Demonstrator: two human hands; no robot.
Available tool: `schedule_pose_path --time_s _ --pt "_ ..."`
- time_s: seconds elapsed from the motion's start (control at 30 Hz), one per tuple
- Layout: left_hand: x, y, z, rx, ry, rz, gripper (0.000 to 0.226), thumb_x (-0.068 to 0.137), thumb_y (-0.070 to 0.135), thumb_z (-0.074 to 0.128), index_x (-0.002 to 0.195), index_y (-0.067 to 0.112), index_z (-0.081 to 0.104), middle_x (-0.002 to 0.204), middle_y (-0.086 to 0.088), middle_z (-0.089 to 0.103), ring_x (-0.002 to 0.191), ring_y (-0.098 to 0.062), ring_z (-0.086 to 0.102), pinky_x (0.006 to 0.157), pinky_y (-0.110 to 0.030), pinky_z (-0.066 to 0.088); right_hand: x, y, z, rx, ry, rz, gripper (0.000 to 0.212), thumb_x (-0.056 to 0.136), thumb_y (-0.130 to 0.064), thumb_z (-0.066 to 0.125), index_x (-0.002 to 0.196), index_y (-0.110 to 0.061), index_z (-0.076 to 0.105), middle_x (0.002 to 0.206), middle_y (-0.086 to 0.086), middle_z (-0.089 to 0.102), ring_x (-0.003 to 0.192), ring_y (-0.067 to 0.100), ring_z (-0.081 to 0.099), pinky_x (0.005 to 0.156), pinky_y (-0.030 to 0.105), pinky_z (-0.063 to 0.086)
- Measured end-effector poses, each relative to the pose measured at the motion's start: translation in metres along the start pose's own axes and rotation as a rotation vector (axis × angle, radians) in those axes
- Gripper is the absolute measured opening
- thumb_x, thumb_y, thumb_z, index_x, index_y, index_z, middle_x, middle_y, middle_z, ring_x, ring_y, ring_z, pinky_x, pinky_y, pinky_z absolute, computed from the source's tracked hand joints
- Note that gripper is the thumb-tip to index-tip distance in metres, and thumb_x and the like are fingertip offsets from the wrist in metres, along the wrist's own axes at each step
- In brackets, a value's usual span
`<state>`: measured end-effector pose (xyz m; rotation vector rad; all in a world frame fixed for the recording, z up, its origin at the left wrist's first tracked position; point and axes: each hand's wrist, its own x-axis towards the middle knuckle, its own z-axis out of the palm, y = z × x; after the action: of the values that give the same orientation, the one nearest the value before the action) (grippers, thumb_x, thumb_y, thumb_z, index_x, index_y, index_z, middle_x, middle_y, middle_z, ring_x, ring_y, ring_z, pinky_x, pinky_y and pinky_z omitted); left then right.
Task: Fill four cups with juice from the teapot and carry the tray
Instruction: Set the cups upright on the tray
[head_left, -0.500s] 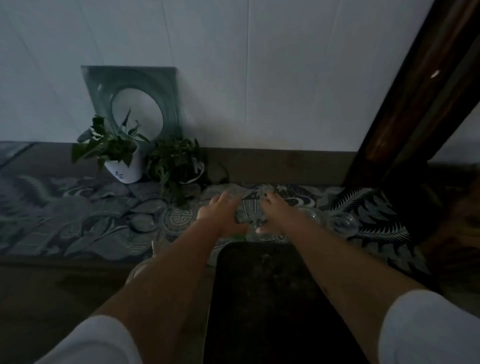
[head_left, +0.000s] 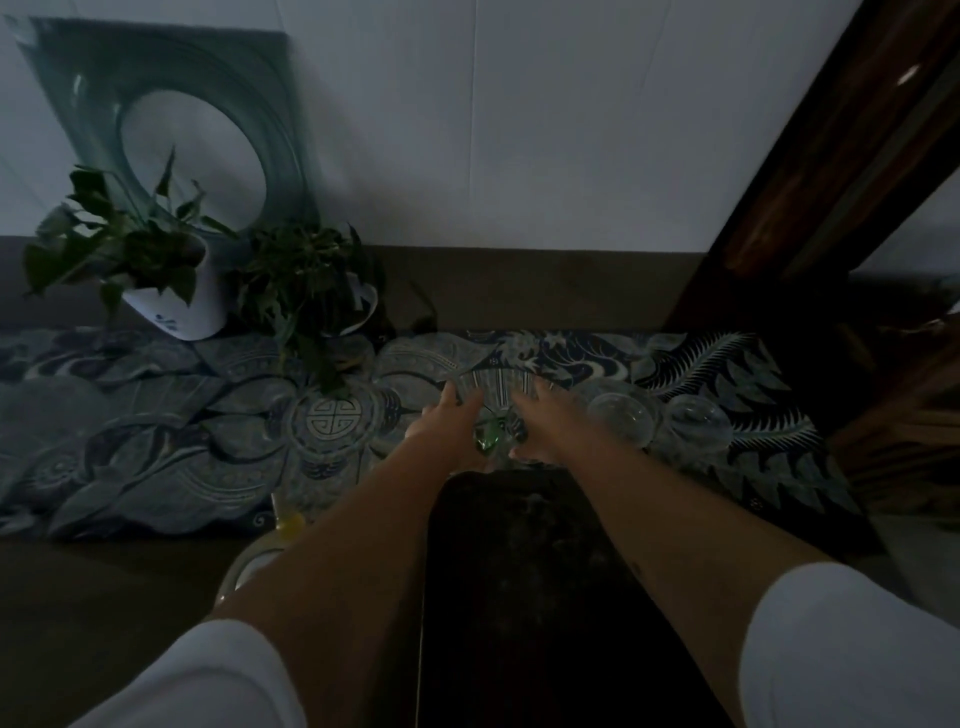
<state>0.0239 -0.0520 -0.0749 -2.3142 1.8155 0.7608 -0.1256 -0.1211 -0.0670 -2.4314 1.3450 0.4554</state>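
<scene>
Head view: both hands, left hand (head_left: 451, 423) and right hand (head_left: 545, 423), cup a glass cup (head_left: 493, 395) between them (grip unclear in the gloom), just beyond the dark tray (head_left: 519, 571)'s far end.

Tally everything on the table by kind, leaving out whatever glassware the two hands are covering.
Potted plants: 2
Clear cups standing free: 2
Dark tray: 1
Teapot, partly hidden by an arm: 1
Total: 6
</scene>
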Motion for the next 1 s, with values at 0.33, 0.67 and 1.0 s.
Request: schedule_pose_path --time_s 0.33,0.67,1.0 --pt "0.024 0.0 0.001 0.089 -0.062 0.07 0.099 0.073 0.042 0.081 0.15 0.037 0.018 0.15 -0.008 0.032 0.133 -0.036 0.041 0.096 -0.053 0.046 0.013 -0.001 0.002 0.047 -0.049 0.024 0.098 0.073 -0.024 0.084 0.154 -0.022 0.03 0.156 0.019 0.023 0.135 0.041 0.041 0.103 0.046 0.044" --pt "0.038 0.0 0.004 0.045 -0.077 0.106 0.093 0.067 0.036 0.087 0.144 0.029 0.035 0.143 -0.015 0.035 0.128 -0.042 0.043 0.101 -0.053 0.044 0.019 0.0 0.004 0.054 -0.076 0.063 0.098 0.073 -0.024 0.085 0.153 -0.029 0.03 0.153 0.019 0.024 0.137 0.044 0.037 0.106 0.051 0.043" --pt "0.038 -0.003 -0.004 0.017 -0.004 0.11 0.081 0.074 0.033 0.077 0.141 0.035 0.034 0.143 -0.015 0.031 0.126 -0.047 0.04 0.101 -0.054 0.043 0.025 -0.008 0.004 0.123 0.007 0.053 0.08 0.066 -0.028 0.084 0.136 -0.035 0.047 0.131 0.011 0.044 0.119 0.037 0.052 0.092 0.047 0.053"
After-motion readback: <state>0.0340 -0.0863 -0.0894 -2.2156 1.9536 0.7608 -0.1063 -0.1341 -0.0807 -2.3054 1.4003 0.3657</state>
